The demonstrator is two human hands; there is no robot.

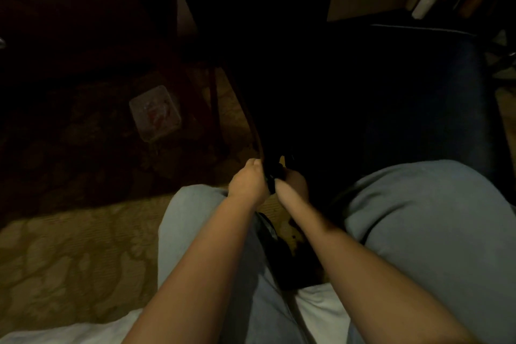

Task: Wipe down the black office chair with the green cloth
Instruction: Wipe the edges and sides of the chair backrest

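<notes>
The black office chair (413, 86) fills the middle and right of the dim head view, its glossy cushion catching a little light. Both hands meet at the chair's near lower edge. My left hand (247, 181) and my right hand (293, 180) each curl their fingers round a small dark bunched piece (272, 177) between them. Its colour is lost in the dark, so I cannot tell whether it is the green cloth. No green shows anywhere else.
My knees in light blue trousers (418, 232) flank the hands. A clear plastic box (155, 113) lies on the patterned carpet (69, 260) to the left. Dark wooden furniture (69, 22) stands at the back left. White fabric (83, 332) runs along the bottom edge.
</notes>
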